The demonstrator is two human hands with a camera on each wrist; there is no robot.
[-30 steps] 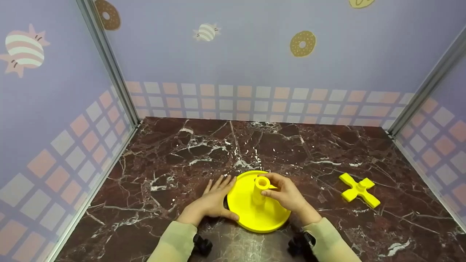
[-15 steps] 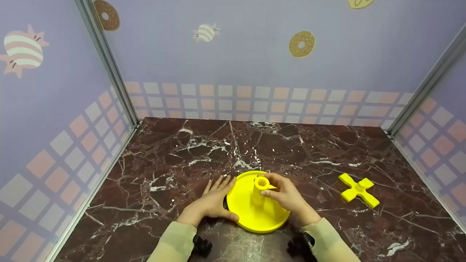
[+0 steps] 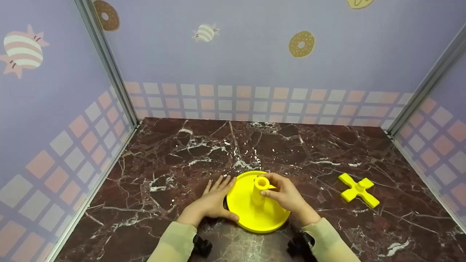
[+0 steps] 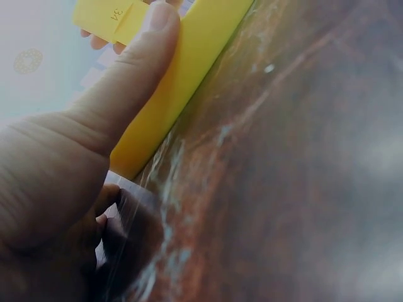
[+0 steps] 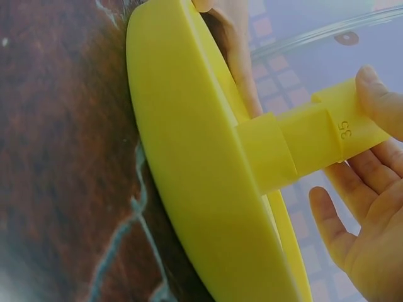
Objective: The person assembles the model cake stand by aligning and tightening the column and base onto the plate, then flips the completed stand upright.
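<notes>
The left hand (image 3: 214, 202), spread, touches the yellow dish (image 3: 245, 214); the right hand (image 3: 289, 195) pinches the upright tube (image 3: 259, 196).

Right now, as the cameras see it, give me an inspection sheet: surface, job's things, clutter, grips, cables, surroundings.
Surface: dark, white-veined tabletop.
Job's things: round yellow dish on the tabletop; yellow tube standing in it, open end up.
Clutter: nothing seen beyond a yellow cross-shaped piece lying apart on the right, peg up.
Left grip: against the dish's left rim, fingers spread.
Right grip: holds the tube near its top.
Cables: nothing seen.
Surroundings: printed lilac wall panels, metal corner posts.
</notes>
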